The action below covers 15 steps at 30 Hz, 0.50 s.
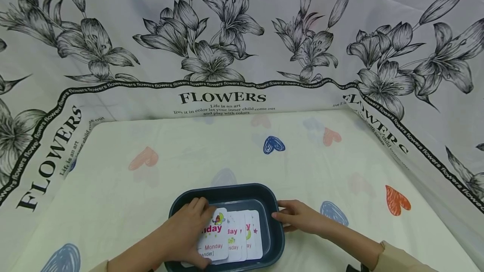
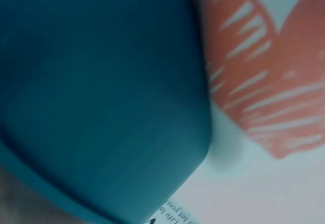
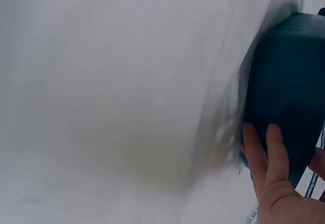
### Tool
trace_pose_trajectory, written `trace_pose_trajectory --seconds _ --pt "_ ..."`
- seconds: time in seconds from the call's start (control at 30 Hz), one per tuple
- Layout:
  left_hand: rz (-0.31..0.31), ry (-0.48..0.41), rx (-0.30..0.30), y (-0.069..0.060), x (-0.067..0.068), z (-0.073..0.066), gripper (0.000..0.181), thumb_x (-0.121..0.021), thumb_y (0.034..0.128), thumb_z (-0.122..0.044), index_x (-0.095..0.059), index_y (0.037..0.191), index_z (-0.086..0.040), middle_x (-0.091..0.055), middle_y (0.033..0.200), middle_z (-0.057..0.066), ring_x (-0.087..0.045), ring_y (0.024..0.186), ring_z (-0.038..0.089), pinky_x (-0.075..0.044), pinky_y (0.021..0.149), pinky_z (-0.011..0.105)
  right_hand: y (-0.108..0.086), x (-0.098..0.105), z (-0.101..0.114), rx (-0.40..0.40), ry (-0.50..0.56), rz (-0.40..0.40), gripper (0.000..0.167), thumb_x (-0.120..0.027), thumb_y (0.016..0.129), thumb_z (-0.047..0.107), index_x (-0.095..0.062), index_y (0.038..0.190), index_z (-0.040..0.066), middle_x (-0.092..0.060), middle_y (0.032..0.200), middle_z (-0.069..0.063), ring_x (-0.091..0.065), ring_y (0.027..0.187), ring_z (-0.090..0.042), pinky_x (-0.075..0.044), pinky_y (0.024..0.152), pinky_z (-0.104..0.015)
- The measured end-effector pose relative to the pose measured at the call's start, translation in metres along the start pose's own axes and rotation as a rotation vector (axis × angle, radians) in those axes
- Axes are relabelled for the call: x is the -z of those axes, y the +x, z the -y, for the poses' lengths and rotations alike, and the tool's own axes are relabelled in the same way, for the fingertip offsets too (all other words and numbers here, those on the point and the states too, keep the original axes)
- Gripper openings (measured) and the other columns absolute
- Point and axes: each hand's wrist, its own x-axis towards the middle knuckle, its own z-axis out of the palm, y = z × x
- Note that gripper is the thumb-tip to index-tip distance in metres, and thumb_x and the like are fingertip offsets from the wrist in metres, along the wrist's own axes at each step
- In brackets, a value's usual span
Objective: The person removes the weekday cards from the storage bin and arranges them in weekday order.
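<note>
Flower-printed fabric [image 1: 121, 20] stands behind a heart-patterned cloth [image 1: 245, 150]. On it, overlapping printed cards [image 1: 236, 242] lie inside a dark blue tray [image 1: 269, 230]. The left hand [image 1: 187, 232], fingers and thumb wide apart, grips the cards; the right hand [image 1: 298, 218], nearly closed, pinches the tray's right rim.

A blue tray [image 2: 111, 87] borders a printed red heart [image 2: 274, 76].

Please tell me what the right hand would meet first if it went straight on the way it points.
The dark blue tray, whose side the right hand touches; beyond that wall, the cards would probably come next, though depth is hard to judge.
</note>
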Motion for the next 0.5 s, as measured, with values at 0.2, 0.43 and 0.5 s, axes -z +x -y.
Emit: trace_pose_trajectory --seconds 0.2,0.43,0.5 --pt "-0.018 -0.042 0.029 0.006 0.025 0.005 0.104 -0.068 0.0508 -0.075 -0.051 0.127 -0.006 -0.048 0.113 0.005 -0.041 0.095 0.015 -0.048 0.079 0.033 0.001 -0.001 -0.001 -0.007 0.016 -0.019 0.063 -0.06 0.089 0.027 -0.037 0.134 -0.011 -0.062 0.113 -0.021 -0.065 0.095 -0.029 -0.054 0.07 -0.037" --pt "-0.094 0.026 -0.036 0.027 0.069 0.024 0.101 -0.072 0.0511 -0.07 -0.05 0.13 -0.011 -0.049 0.117 0.005 -0.042 0.094 0.015 -0.046 0.079 0.032 -0.002 -0.004 0.0 0.022 0.047 -0.013 0.058 -0.056 0.092 0.023 -0.036 0.136 -0.01 -0.065 0.107 -0.02 -0.067 0.091 -0.028 -0.055 0.068 -0.036" --pt "-0.115 0.044 -0.051 0.038 0.08 0.031 0.101 -0.072 0.0518 -0.069 -0.049 0.131 -0.01 -0.049 0.118 0.006 -0.043 0.094 0.015 -0.046 0.077 0.031 -0.003 -0.004 0.0 0.031 0.053 -0.011 0.057 -0.056 0.092 0.022 -0.036 0.135 -0.01 -0.065 0.108 -0.02 -0.067 0.091 -0.029 -0.054 0.068 -0.036"
